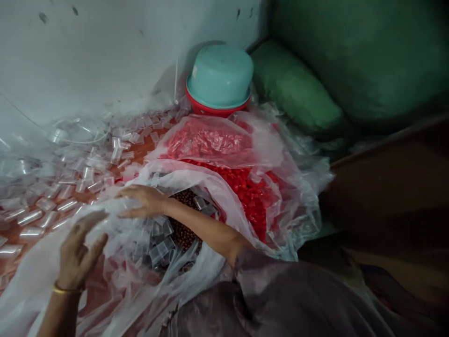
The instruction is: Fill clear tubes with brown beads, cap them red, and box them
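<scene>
My left hand [80, 252], with a yellow bangle at the wrist, hovers over the left side of a large translucent plastic bag [26, 281]. Its thumb stands apart from the curved fingers, and nothing shows in it. Reaching across the bag's mouth, my right hand [149, 201] has its fingers stretched out and the thumb apart, touching the whitish plastic at the far left rim. Inside the bag lie clear plastic pieces [162, 250] and many small brown beads [184, 234]. The right fingertips are blurred against the plastic.
Clear short plastic tubes [66, 205] lie scattered over the orange-red floor [142, 150] at left. Behind the bag, another clear bag holds red pieces [245, 187]. An upturned turquoise basin [222, 75] rests on a red basin [210, 110] by the wall, beside green sacks [298, 89].
</scene>
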{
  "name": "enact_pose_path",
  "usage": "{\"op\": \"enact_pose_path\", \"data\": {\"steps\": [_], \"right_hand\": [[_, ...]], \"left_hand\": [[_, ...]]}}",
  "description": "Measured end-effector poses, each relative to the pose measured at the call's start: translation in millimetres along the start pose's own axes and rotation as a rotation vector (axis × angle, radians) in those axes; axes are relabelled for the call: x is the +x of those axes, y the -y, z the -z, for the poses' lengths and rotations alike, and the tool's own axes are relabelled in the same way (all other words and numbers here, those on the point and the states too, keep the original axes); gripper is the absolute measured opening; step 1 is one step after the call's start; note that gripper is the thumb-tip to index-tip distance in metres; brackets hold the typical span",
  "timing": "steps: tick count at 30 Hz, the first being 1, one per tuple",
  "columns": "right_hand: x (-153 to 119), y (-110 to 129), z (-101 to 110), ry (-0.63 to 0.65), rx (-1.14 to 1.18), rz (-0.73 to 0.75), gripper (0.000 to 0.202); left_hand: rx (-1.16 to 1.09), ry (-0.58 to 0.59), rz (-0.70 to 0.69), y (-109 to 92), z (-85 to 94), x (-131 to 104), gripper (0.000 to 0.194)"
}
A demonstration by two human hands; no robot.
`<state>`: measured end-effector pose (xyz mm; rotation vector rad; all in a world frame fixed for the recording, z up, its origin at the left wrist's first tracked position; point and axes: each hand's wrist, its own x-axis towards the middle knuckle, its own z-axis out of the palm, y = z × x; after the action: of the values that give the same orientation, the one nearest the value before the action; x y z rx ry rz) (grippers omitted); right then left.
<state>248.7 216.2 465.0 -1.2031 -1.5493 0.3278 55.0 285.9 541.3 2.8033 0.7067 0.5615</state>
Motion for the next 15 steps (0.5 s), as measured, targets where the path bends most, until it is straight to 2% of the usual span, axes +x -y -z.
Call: {"op": "enact_pose_path", "data": {"steps": [3,5,6,7,9,11,12,13,15], "right_hand": [[-65,10,0,-0.003,-0.317,0.035,0.061],[-107,11,18,-0.102,-0.403,0.002,0.045],[-129,10,34,-0.172,-0.424,-0.074,0.036],[-151,7,53,-0.266,-0.467,-0.208,0.032],[-197,-3,96,-0.428,-0.634,-0.585,0.032],[-238,-19,134,-0.504,-0.798,-1.01,0.035],[-255,-28,147,-0.482,-0.835,-1.168,0.043],[-268,-38,155,-0.425,-0.826,-1.261,0.056],[-282,-54,155,-0.333,-0.806,-1.257,0.076]], "left_hand": [[0.342,0.159,-0.231,8,-24.7,-41,0.043],[0.54,0.202,-0.254,18,-41.6,-62,0.046],[0.6,0.235,-0.252,21,-48.1,-70,0.046],[0.64,0.278,-0.246,24,-53.1,-78,0.045],[0.683,0.373,-0.237,24,-59.0,-88,0.04],[0.707,0.445,-0.226,18,-62.1,-94,0.037],[0.717,0.454,-0.206,12,-63.3,-96,0.036],[0.726,0.449,-0.174,6,-64.6,-97,0.035],[0.731,0.422,-0.079,-8,-66.5,-99,0.034]]}}
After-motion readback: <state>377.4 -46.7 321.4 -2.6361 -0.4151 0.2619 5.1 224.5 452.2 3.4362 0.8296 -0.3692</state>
